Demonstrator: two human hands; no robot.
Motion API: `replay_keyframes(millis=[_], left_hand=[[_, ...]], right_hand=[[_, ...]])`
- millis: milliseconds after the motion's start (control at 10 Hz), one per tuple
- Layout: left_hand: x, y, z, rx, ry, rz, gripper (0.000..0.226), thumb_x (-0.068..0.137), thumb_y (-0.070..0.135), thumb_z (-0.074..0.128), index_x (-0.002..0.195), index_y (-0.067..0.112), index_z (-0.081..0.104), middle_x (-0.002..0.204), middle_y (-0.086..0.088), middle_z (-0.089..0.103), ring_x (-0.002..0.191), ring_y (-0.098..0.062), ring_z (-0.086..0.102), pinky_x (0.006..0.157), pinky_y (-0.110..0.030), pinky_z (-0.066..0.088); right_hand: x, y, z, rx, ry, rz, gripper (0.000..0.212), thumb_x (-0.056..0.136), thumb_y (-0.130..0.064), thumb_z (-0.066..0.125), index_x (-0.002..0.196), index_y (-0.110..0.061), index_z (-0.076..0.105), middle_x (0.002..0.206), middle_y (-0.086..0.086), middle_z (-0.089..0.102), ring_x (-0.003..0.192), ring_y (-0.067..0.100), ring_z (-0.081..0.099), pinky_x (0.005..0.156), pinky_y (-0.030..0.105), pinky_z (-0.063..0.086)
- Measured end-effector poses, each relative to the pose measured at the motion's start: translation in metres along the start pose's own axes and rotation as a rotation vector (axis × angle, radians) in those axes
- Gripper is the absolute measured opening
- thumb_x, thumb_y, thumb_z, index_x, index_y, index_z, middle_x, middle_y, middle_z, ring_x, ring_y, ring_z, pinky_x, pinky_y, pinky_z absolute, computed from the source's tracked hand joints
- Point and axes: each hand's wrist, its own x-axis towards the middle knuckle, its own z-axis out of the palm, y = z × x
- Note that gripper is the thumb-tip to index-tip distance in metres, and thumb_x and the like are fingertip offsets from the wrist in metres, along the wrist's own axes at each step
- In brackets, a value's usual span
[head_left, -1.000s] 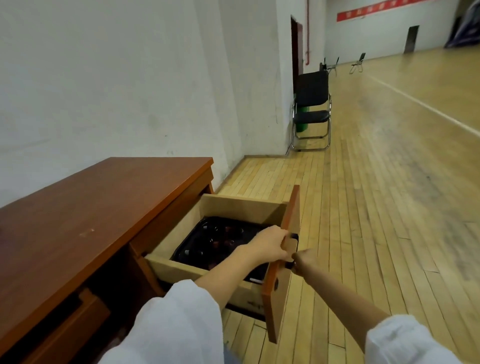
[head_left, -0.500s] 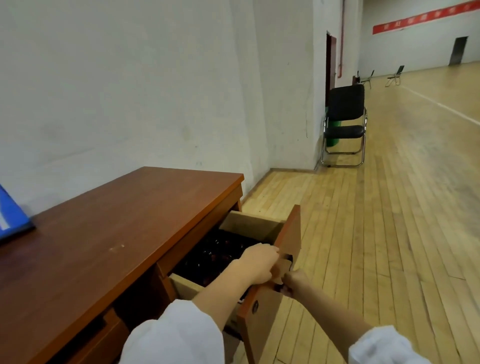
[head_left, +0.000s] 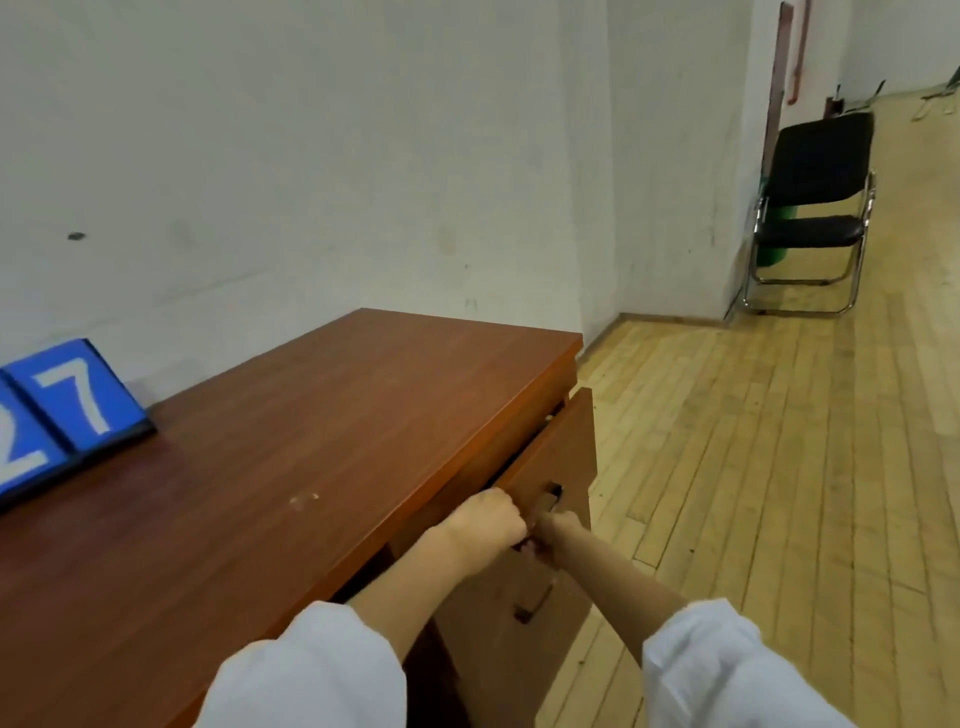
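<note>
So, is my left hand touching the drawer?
Touching. The head view shows the left hand curled over the top edge of the drawer front, with no gap between them.

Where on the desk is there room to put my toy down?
The desk top is bare from the blue number sign across to its far corner and front edge. Crowded spot: the drawer, where the left hand and right hand meet.

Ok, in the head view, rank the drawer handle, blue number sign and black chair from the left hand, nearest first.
1. drawer handle, at the left hand.
2. blue number sign, far left on desk.
3. black chair, far right by wall.
</note>
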Motion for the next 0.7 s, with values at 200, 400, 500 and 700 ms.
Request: replay_keyframes(millis=[200,400,500,700], left_hand=[[-0.005,-0.014,0.001,-0.026,-0.068,-0.048,0.021,0.086,-0.006,0.052,0.102,0.003,0.063,0.108,-0.013,0.063,0.101,-0.030,0.057,0.093,-0.042,0.045],[0.001,-0.010,-0.012,-0.064,-0.162,-0.112,0.024,0.089,0.003,0.055,0.112,0.007,0.058,0.114,-0.012,0.059,0.107,-0.027,0.054,0.092,-0.038,0.044],[0.015,-0.011,-0.026,-0.317,-0.143,-0.240,0.017,0.090,0.007,0.055,0.107,0.008,0.059,0.107,-0.011,0.062,0.098,-0.025,0.059,0.076,-0.034,0.045],[0.061,-0.072,-0.076,-1.247,0.065,-0.343,0.026,0.090,-0.001,0.046,0.103,0.003,0.067,0.108,-0.010,0.066,0.099,-0.024,0.062,0.081,-0.029,0.051]], right_hand=[[0.001,-0.006,0.024,0.076,-0.012,-0.044,0.013,0.095,0.000,0.040,0.107,-0.006,0.038,0.079,0.014,0.050,0.064,0.024,0.054,0.061,0.031,0.049],[-0.003,-0.010,0.023,0.003,-0.022,-0.028,0.021,0.093,0.000,0.048,0.113,-0.001,0.042,0.080,0.014,0.052,0.064,0.022,0.056,0.052,0.029,0.051],[-0.005,-0.017,0.012,-0.074,-0.084,-0.025,0.021,0.091,0.004,0.050,0.105,-0.004,0.035,0.078,0.012,0.050,0.060,0.017,0.054,0.042,0.024,0.048],[0.004,-0.072,-0.034,-0.144,-0.224,0.152,0.025,0.098,-0.009,0.040,0.077,-0.005,0.053,0.046,0.001,0.050,0.039,0.009,0.052,0.045,0.020,0.050]])
